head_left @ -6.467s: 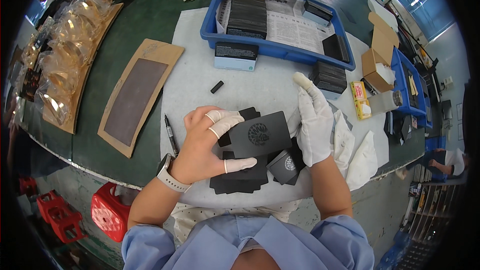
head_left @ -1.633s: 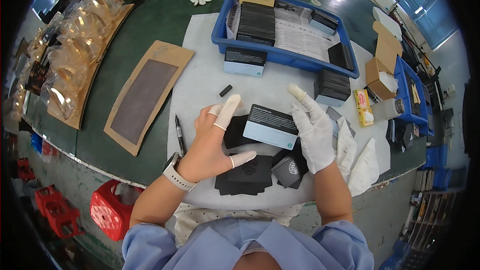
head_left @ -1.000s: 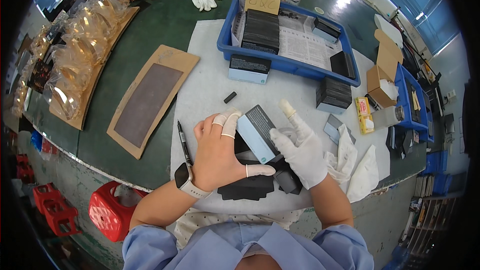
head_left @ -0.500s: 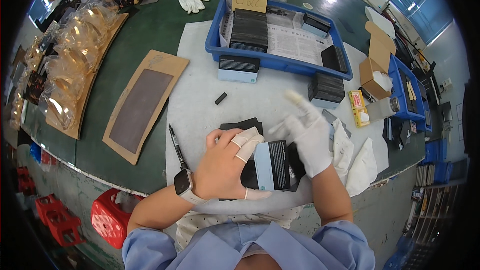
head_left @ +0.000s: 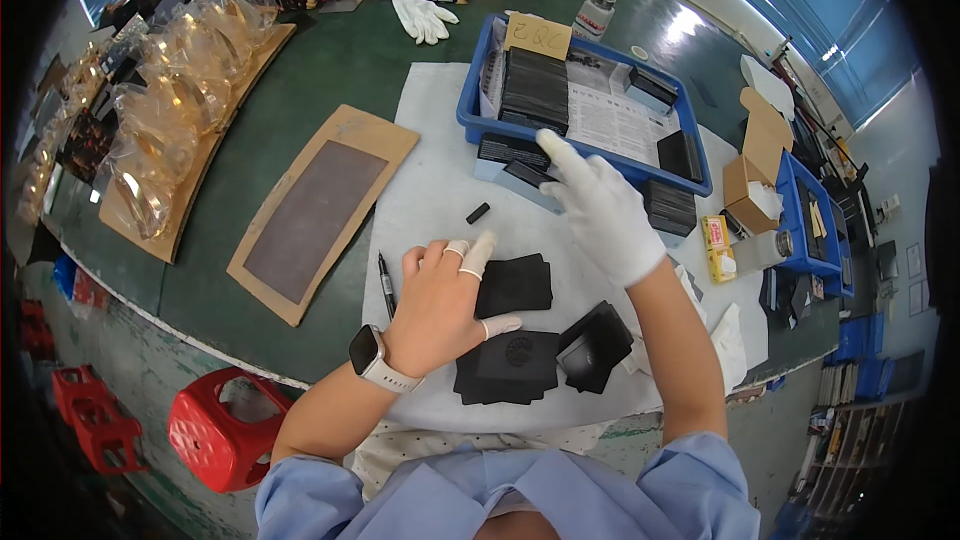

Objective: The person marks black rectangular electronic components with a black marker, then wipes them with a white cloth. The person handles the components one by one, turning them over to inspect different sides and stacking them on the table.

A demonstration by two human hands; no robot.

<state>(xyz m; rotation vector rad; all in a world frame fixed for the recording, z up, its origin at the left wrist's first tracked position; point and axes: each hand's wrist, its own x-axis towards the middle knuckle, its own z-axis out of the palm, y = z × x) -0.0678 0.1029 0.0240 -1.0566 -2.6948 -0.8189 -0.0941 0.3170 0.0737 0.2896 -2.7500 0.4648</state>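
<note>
My left hand [head_left: 445,290], with pale finger cots and a watch on its wrist, rests with fingers apart at the left edge of a pile of black cards [head_left: 518,285]. Its thumb lies just below that pile. Nearer me is a second pile of black cards [head_left: 506,370], with a fanned group of glossy black cards [head_left: 596,348] to its right. My right hand [head_left: 608,215], in a white glove, has its thumb and fingers at the right end of a tilted black and light-blue box [head_left: 530,186]. Behind that box stands a similar box [head_left: 508,152], against the tray.
A blue tray [head_left: 468,120] holds rows of dark boxes on printed paper. A stack of boxes [head_left: 670,210] stands right of my glove. Left lie a pen [head_left: 386,285], a black cap [head_left: 478,212] and a cardboard sheet [head_left: 325,215]. A red stool [head_left: 225,430] stands below.
The box that was under my left hand now sits before the tray at my right hand. My right hand has moved forward and left. Black cards the box covered are now visible.
</note>
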